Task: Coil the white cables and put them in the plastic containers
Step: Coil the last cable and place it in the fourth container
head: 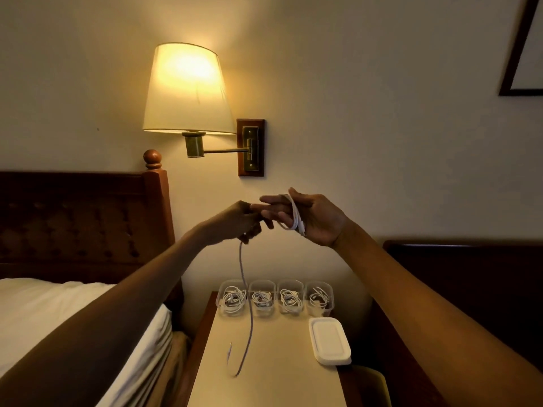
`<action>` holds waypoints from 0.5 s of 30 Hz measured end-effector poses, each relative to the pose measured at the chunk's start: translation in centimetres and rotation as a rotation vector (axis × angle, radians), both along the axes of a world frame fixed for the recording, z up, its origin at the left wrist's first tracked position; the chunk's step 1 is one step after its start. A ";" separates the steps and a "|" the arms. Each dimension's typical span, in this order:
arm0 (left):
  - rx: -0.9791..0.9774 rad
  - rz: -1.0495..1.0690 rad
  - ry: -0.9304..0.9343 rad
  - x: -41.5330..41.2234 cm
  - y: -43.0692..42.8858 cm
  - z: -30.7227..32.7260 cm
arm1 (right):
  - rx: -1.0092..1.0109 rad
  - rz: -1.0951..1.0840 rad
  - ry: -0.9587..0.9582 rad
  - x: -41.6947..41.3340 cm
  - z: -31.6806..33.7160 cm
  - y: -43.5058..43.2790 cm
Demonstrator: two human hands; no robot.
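Note:
A white cable (246,301) is partly wound in loops round the straight fingers of my right hand (305,215), held up above the nightstand. My left hand (238,221) pinches the cable just left of those fingers, and the loose end hangs down from it to just above the tabletop, blurred. Several clear plastic containers (232,298) stand in a row at the back of the nightstand, each with a coiled white cable inside.
A stack of white lids (330,340) lies on the right of the nightstand (279,362). A bed (58,312) with a wooden headboard is at the left. A lit wall lamp (185,89) hangs above. Dark furniture stands at the right.

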State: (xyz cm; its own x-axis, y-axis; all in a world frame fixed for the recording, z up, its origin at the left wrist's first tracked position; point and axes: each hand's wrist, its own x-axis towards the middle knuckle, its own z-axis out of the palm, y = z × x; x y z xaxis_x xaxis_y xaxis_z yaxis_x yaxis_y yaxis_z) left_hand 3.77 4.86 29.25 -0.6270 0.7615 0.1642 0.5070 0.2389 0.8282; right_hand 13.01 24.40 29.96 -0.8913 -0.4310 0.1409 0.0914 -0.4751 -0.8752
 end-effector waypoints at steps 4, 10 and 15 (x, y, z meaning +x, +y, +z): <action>-0.006 -0.066 -0.195 2.1 1.9 -1.2 | 0.040 -0.156 0.053 -0.5 0.2 -0.2; -0.278 -0.135 -0.177 3.5 2.6 -0.7 | 0.069 -0.462 0.149 -1.3 1.0 0.6; -0.372 -0.147 0.241 4.3 3.0 1.1 | 0.474 -0.585 0.177 -2.2 -0.8 0.9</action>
